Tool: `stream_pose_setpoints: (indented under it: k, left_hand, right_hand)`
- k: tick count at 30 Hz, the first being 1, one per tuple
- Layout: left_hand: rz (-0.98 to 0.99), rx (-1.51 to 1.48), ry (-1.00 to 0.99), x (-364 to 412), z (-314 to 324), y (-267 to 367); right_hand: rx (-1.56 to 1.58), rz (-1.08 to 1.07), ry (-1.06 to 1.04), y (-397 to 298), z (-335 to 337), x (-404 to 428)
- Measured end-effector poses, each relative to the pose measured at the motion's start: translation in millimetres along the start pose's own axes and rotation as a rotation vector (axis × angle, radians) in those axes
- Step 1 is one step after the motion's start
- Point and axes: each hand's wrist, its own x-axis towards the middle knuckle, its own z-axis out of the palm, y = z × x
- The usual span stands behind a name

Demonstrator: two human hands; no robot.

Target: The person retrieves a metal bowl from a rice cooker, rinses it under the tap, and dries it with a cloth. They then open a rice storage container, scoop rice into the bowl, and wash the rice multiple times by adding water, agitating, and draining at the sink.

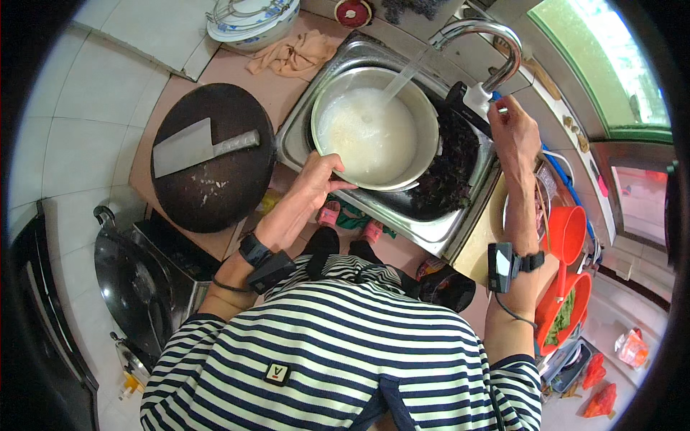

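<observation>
My left hand (322,175) grips the near left rim of a round metal pot (431,134), its thumb over the edge. The pot sits over the stainless steel sink (437,237) and holds cloudy whitish water (372,134); pale grains seem to lie in it. Water runs into it from the curved chrome faucet (509,43). At the faucet's base, my right hand (512,118) has its fingers closed around a small part that looks like the handle, mostly hidden by the fingers. Dark leafy vegetables (450,172) lie in the sink beside and partly under the pot.
Left of the sink, a cleaver (186,148) rests on a round dark chopping board (215,204). A crumpled cloth (296,54) and a lidded enamel pot (253,32) stand behind. A black wok (126,280) is at lower left; a red dipper (565,231) and red basin (579,301) are at right.
</observation>
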Motion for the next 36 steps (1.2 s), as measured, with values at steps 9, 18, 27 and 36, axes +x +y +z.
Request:
stream_pose_setpoints:
  k: [9,18,27,36]
  left_hand:
    - [-0.013,-0.001,-0.005,-7,0,-4]
    - [-0.164,-0.159,-0.044,-25,13,-10]
    - [-0.326,-0.217,-0.202,-33,16,-27]
    - [-0.516,-0.191,-0.353,-41,20,-31]
  right_hand:
    - [0.129,-0.266,0.186,15,-21,-46]
    - [0.345,-0.838,-0.102,-25,29,-114]
    - [0.497,-0.904,0.080,-20,29,-112]
    - [0.555,-0.904,0.083,-23,10,-111]
